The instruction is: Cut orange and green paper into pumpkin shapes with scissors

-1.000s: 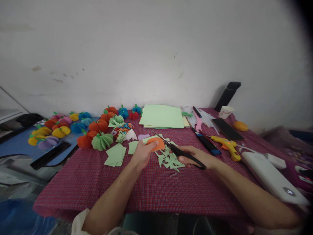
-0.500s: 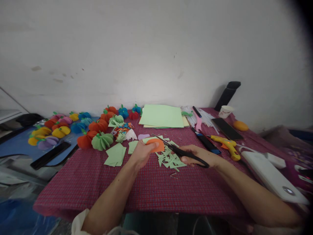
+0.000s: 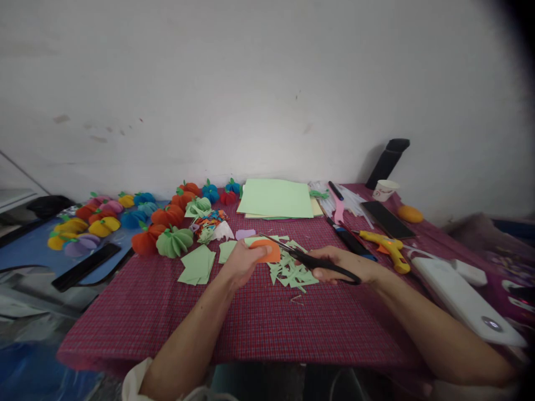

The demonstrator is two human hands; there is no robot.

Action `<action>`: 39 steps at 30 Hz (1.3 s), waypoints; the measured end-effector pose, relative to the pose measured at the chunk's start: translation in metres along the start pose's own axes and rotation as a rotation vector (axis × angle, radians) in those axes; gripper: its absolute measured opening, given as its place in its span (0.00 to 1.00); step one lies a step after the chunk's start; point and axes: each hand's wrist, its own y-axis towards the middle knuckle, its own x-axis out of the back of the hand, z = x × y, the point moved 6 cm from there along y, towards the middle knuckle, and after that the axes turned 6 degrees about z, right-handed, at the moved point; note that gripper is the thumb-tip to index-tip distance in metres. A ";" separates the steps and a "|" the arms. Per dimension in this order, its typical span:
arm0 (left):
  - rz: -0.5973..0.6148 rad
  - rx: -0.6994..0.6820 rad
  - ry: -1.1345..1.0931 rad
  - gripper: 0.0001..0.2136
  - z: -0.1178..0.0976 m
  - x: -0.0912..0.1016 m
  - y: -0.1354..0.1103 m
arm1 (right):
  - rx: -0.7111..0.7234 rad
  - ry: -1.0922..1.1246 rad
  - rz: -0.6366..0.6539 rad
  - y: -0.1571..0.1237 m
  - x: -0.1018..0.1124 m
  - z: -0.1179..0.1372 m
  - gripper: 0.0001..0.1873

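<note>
Pinched in my left hand (image 3: 246, 259) is an orange paper piece (image 3: 271, 253) with a rounded upper edge, a green sheet edge showing just behind it. My right hand (image 3: 336, 265) grips black-handled scissors (image 3: 321, 263), whose blades reach left across the top of the orange piece. Whether the blades touch the paper I cannot tell. Beneath the scissors lies a heap of light green paper scraps (image 3: 292, 273). Cut green paper squares (image 3: 198, 265) lie left of my left hand, and a small purple paper piece (image 3: 244, 234) is behind it.
Several folded-paper pumpkins (image 3: 167, 215) stand at the left. Green paper sheets (image 3: 276, 198) are stacked by the wall. On the right are a yellow glue gun (image 3: 388, 249), a box cutter (image 3: 350, 239), a phone (image 3: 388, 219), a paper cup (image 3: 385, 190) and a white power bank (image 3: 466, 301).
The scissors and my right hand have shifted very slightly to the right. My left hand keeps the orange piece in nearly the same place.
</note>
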 end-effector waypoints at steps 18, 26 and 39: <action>0.017 0.036 0.060 0.04 0.002 -0.002 -0.001 | 0.011 -0.063 0.083 0.000 -0.004 0.007 0.26; 0.023 0.066 0.094 0.05 0.003 -0.003 -0.001 | 0.024 -0.132 0.072 0.001 -0.003 0.009 0.25; 0.059 0.088 0.125 0.06 0.001 -0.007 -0.004 | -0.027 -0.138 0.079 -0.001 0.002 -0.002 0.26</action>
